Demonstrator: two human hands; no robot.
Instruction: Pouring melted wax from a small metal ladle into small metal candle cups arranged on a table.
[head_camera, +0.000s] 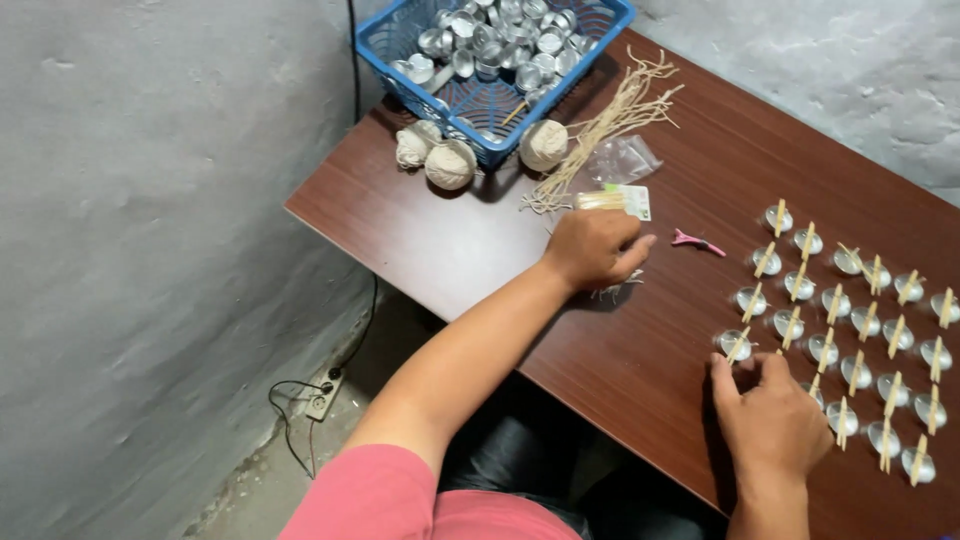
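My left hand (590, 247) rests on the brown table (450, 240), fingers curled over a small bunch of pale wick strands (622, 287). My right hand (770, 418) lies near the table's front edge, fingertips touching the nearest small metal cup (735, 344) in a grid of several cups (850, 330). Each cup has a short wooden stick laid across its top. A small pack of sticks (618, 200) lies just beyond my left hand.
A blue plastic basket (480, 105) full of empty metal cups stands at the table's far corner, three balls of string (450, 163) in front of it. Loose cut wicks (610, 120), a clear bag (622, 158) and a pink clip (697, 241) lie nearby. Grey walls surround; a power strip (325, 395) is on the floor.
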